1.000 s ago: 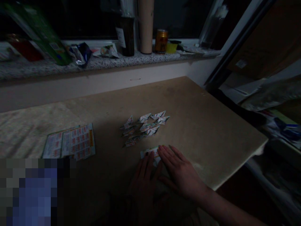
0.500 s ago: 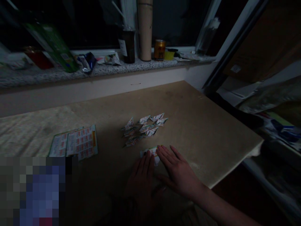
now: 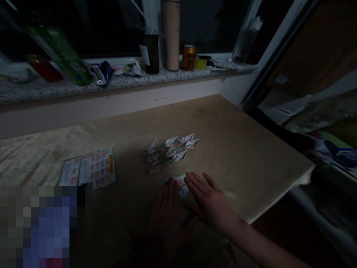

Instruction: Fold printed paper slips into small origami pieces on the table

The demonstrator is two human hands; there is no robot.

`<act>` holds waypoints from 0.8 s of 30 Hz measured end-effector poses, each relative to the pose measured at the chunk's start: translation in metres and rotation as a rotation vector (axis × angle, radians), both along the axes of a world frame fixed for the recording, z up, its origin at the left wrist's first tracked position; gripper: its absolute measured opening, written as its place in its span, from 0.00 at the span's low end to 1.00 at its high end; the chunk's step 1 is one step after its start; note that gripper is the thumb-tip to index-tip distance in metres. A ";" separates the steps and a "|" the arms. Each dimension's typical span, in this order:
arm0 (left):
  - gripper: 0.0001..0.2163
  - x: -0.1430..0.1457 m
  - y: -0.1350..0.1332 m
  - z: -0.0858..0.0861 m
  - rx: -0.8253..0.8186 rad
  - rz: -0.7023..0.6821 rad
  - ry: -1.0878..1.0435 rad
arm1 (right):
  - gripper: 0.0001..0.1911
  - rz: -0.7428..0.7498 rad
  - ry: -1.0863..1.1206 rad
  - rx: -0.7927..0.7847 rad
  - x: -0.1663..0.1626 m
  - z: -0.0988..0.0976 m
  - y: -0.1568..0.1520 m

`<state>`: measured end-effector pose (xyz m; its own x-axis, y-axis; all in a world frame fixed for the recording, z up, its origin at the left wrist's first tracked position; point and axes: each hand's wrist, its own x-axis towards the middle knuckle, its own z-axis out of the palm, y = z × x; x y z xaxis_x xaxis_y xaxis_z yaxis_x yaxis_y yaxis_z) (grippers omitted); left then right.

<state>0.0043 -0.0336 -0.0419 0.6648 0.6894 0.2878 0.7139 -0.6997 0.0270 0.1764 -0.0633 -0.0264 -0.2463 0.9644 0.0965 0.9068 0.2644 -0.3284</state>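
A small piece of folded printed paper (image 3: 181, 180) lies flat on the brown table (image 3: 234, 149). My left hand (image 3: 166, 208) rests on its left part with outstretched fingers, palm down and in deep shadow. On the right end press the fingertips of my right hand (image 3: 210, 201), also stretched out flat. A pointed flap of the paper shows between the two hands. Just beyond them stands a cluster of several small folded paper pieces (image 3: 175, 151) with pointed tips.
Printed sheets (image 3: 96, 169) lie at the left. Along the granite windowsill (image 3: 119, 83) are a green package (image 3: 63, 56), a dark cup (image 3: 151, 54), a cardboard tube (image 3: 171, 37) and a gold can (image 3: 189, 57). A cardboard box (image 3: 309, 48) stands at the right. Pixelation hides the lower left corner.
My left fingers have shifted slightly left and down along the folded paper, so more of its middle shows. My right hand stays almost in place.
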 end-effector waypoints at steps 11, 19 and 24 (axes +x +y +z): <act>0.35 -0.001 0.002 0.001 -0.022 -0.010 -0.004 | 0.29 0.053 0.029 0.019 -0.002 -0.006 0.004; 0.36 -0.010 0.010 -0.002 -0.027 0.013 0.035 | 0.28 0.011 0.014 0.003 -0.006 -0.004 0.004; 0.38 -0.014 0.014 -0.009 -0.051 0.008 0.067 | 0.29 0.006 -0.004 -0.010 -0.008 -0.005 0.004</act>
<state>-0.0095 -0.0192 -0.0511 0.6756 0.7077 0.2067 0.7211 -0.6927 0.0144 0.1689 -0.0597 -0.0314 -0.2520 0.9640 0.0854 0.9066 0.2660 -0.3275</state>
